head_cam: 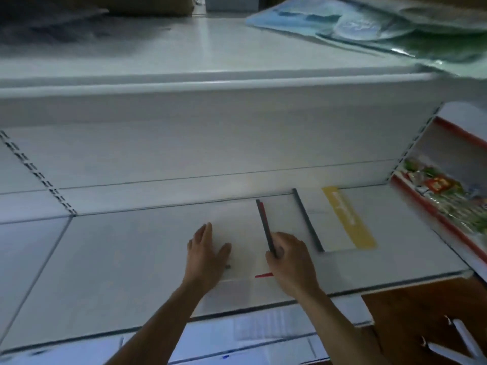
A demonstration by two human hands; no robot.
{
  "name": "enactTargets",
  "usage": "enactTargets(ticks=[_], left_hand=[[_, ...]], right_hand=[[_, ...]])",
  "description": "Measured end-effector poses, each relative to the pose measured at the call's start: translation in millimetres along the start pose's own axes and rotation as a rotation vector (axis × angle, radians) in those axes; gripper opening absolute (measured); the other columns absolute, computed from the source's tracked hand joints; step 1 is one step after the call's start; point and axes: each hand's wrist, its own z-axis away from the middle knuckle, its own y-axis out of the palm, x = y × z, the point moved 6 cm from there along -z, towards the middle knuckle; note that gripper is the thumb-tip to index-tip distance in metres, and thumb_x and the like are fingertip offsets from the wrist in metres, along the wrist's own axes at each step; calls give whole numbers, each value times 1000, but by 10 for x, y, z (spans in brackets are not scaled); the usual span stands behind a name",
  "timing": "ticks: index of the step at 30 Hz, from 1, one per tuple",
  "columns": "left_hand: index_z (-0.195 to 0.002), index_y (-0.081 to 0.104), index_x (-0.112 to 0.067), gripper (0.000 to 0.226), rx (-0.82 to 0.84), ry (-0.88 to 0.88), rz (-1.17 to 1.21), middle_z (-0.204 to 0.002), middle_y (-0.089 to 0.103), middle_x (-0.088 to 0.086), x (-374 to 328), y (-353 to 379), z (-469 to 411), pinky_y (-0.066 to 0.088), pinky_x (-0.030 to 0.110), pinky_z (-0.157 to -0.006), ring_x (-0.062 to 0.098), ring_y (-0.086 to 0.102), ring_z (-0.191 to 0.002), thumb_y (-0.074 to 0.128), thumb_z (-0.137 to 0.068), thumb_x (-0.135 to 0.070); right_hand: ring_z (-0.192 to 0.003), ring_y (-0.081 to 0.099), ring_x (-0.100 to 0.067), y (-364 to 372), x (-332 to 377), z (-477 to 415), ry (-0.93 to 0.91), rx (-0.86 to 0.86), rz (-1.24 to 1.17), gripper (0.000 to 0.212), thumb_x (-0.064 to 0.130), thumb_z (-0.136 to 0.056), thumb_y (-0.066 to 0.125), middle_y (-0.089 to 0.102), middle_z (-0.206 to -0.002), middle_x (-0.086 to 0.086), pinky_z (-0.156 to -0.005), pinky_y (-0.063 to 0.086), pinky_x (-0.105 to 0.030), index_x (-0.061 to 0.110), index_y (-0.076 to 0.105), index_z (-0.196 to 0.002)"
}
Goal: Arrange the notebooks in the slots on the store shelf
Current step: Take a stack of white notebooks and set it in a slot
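At the far left a slotted rail (pixel 39 175) runs down the white back panel to the white store shelf (pixel 118 246), which looks dim and a little blurred. My left grip (pixel 207 252) lies flat on that shelf, fingers straight, thumb spread, holding nothing. Just to its right a thin dark notebook (pixel 264 222) with a red edge stands upright on its long edge, pointing toward the back panel. My right grip (pixel 290 262) is curled round its near end. A short red strip (pixel 263 275) lies on the shelf beside that grip. Further right a dark upright strip (pixel 307 219) stands roughly parallel to the notebook; whether it is a divider or another notebook I cannot tell. Next to it lies a yellow band (pixel 347 217). At the right edge a red-trimmed side shelf (pixel 432 213) carries colourful packets (pixel 437 188), with brown floor (pixel 408 312) below. Above, the upper shelf (pixel 210 83) holds blue-green packs (pixel 342 27).
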Motion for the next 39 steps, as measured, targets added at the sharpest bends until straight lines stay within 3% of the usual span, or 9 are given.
enactTargets(ticks=[2, 7, 10, 14, 19, 24, 28, 34, 39], left_hand=[[-152, 25, -13, 70, -5, 80, 15, -159, 23, 4, 34, 48, 106, 22, 32, -116, 22, 23, -143, 59, -94, -33], [-148, 25, -38, 100, 168, 290, -69, -155, 4, -21, 205, 102, 303, 26, 21, -112, 6, 19, -142, 63, -64, -77], [-141, 42, -38, 107, 134, 341, -109, -153, 5, -24, 263, 60, 294, 32, 19, -108, 1, 27, -137, 42, -52, -97], [-130, 60, -29, 64, 40, 387, -131, -147, 21, -26, 200, 1, 288, 40, 12, -97, 1, 47, -127, 72, -75, -58], [-120, 69, -26, 68, -34, 392, -202, -144, 39, -22, 159, -44, 237, 52, 30, -94, 8, 63, -112, 41, -74, -69], [-125, 65, -15, 67, -99, 434, -318, -147, 44, -3, 193, -13, 219, 48, 33, -94, 22, 62, -116, 57, -79, -63], [-137, 52, -9, 111, -66, 286, -427, -142, 51, 10, 286, 28, 100, 24, 35, -113, 25, 44, -136, 19, -71, -92], [-144, 44, -13, 110, -77, 328, -411, -147, 45, 6, 253, 14, 127, 13, 24, -115, 17, 39, -139, 5, -75, -89], [-150, 30, -17, 93, -35, 242, -305, -154, 36, -2, 164, -114, 197, 21, 22, -113, 18, 33, -142, 48, -78, -73]], right_hand=[[-88, 59, -15, -17, -68, 65, -56, 13, 77, 15, 27, -82, 65, 68, -95, 7, -78, 47, -31, 28, 67, -96], [-132, 39, -17, 14, -231, 225, -201, 234, 243, 78, 71, -75, 38, 46, -145, 8, -104, 27, -30, 25, 52, -137], [-129, 44, -18, 9, -287, 268, -265, 213, 303, 74, 71, -77, 37, 49, -142, 8, -102, 31, -32, 25, 58, -132], [-99, 62, -14, -55, -273, 229, -352, -8, 351, 50, 61, -79, 50, 69, -113, 11, -81, 50, -29, 25, 73, -105], [-85, 62, -13, -57, -222, 60, -341, -35, 371, 38, 50, -84, 48, 72, -99, 16, -72, 46, -22, 27, 75, -97], [-93, 62, -15, -1, -266, 34, -346, 12, 346, 34, 46, -85, 54, 71, -108, 11, -77, 50, -27, 25, 75, -101], [-106, 63, -15, 21, -274, 4, -364, 30, 317, 42, 48, -86, 49, 71, -113, 5, -87, 52, -32, 22, 74, -106], [-105, 64, -10, 27, -203, 32, -393, 77, 325, 38, 44, -88, 48, 72, -109, 7, -87, 50, -26, 22, 75, -104], [-103, 64, -17, -15, -190, -5, -300, 128, 209, 36, 43, -85, 57, 69, -114, 2, -91, 45, -25, 19, 73, -106]])
